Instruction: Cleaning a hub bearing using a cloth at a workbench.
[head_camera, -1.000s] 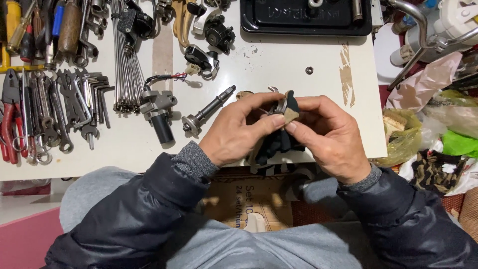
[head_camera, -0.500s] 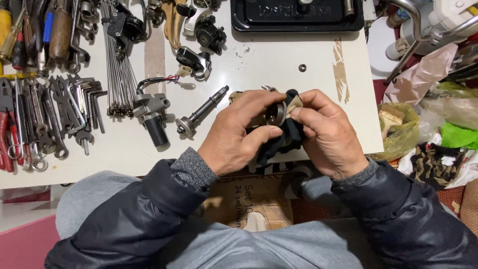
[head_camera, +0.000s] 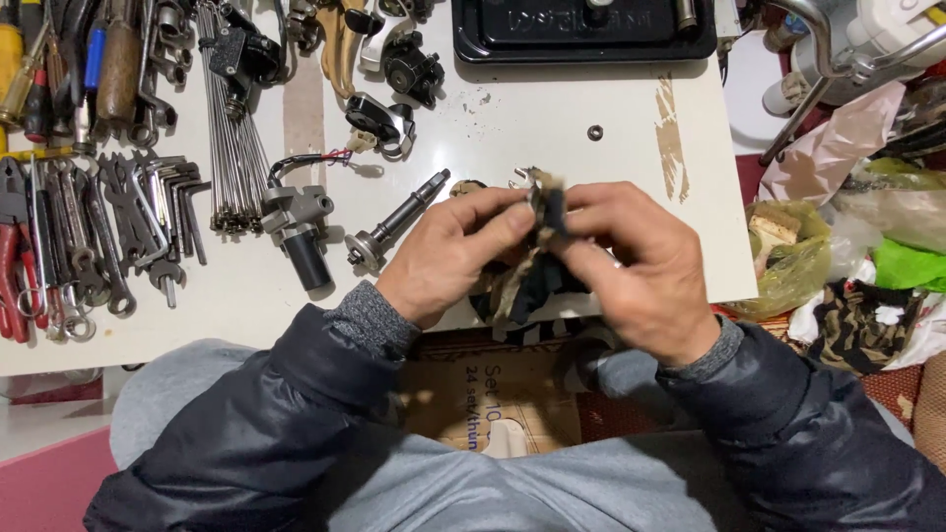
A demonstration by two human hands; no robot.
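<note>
1. Wrenches point(head_camera: 94, 236) and hex keys point(head_camera: 182, 202) lie in a row at the table's point(head_camera: 591, 187) left edge, with red-handled pliers point(head_camera: 12, 266) beside them; well apart from the hands.
2. Spokes point(head_camera: 232, 148) lie bundled further in, and just right of them a grey fitting with a black grip point(head_camera: 296, 232).
3. Steel shaft point(head_camera: 394, 222) lies slanted on the table, near the left hand's knuckles; a careless elbow could likely roll it off the near edge.
4. Left hand point(head_camera: 448, 256) has its fingers point(head_camera: 507, 222) pinched shut on a small metal part point(head_camera: 540, 192) wrapped in a dark rag point(head_camera: 527, 286), held just above the table's near edge.
5. Right hand point(head_camera: 641, 271) closes on the same part from the other side, thumb and forefinger clamped. The rag hides much of the part, so a slip of grip could drop it into the lap or the cardboard box point(head_camera: 473, 414) below.
6. Small nut point(head_camera: 595, 132) lies alone on the table further back.
</note>
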